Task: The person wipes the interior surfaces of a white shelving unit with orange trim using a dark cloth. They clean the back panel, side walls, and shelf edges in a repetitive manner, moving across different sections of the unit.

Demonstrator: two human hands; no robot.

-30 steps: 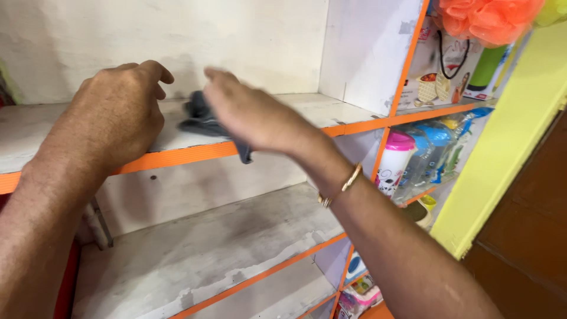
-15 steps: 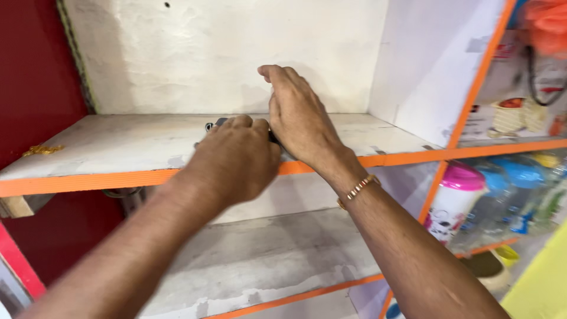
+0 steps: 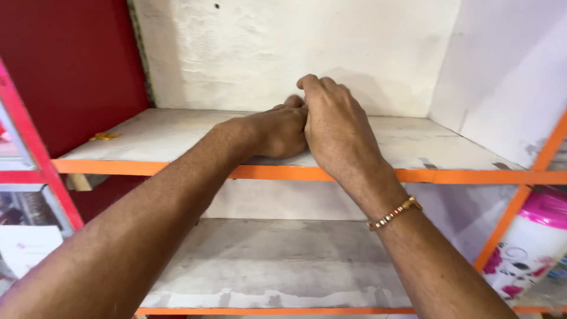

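My left hand [image 3: 277, 131] and right hand [image 3: 333, 121] press together on the upper shelf [image 3: 177, 133], fingers curled; I cannot tell what they grip, for whatever lies beneath is hidden. They sit just behind the orange edge [image 3: 147, 168]. Bare board spreads on both sides; the back wall [image 3: 283, 47] stands close behind.

left hand [image 3: 282, 131] and right hand [image 3: 335, 127] on shelf [image 3: 449, 155], touching
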